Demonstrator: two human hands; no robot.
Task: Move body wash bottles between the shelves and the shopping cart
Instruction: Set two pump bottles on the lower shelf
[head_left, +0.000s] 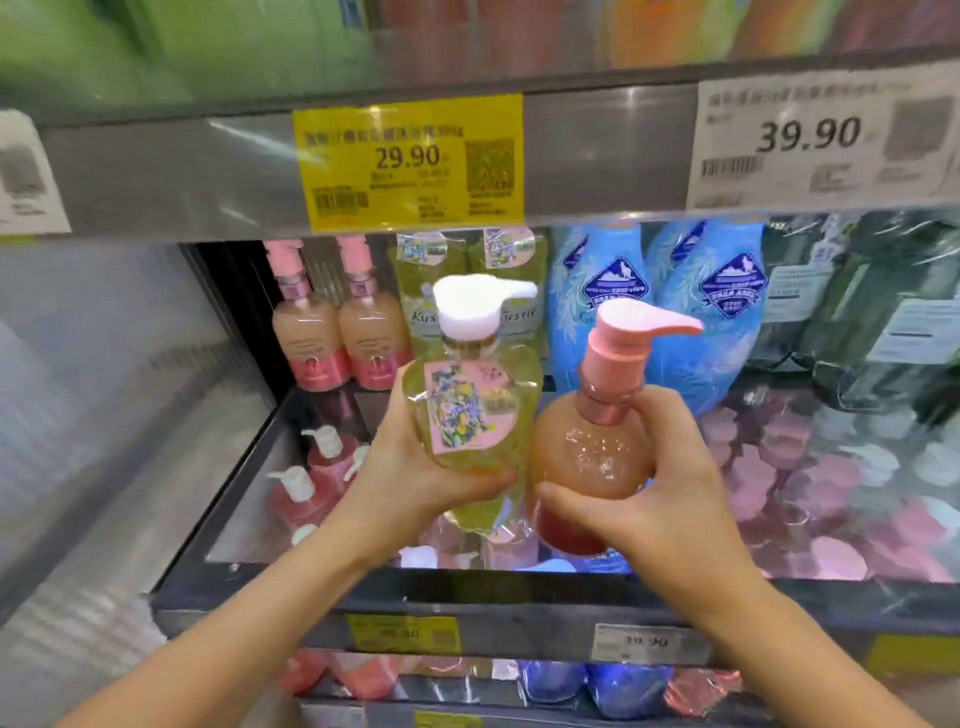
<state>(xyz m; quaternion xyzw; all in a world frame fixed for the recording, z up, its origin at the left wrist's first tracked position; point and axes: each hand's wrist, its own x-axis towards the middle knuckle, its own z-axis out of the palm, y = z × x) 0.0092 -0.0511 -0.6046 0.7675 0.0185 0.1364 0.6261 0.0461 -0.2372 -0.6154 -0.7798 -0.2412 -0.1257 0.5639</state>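
Supermarket shelf bay ahead, metal edge rail with yellow 29.90 price tag overhead. My left hand grasps yellow-green clear pump bottle with white dispenser: long axis near upright, tilted slightly left, nozzle pointing right. My right hand grasps round peach-pink pump bottle with pink dispenser: upright, nozzle right. Bottles touching, held before shelf. Behind: pink bottles, blue bottles.

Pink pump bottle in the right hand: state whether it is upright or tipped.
Roughly upright: the pink pump bottle has its pump head on top, gripped by the right hand.
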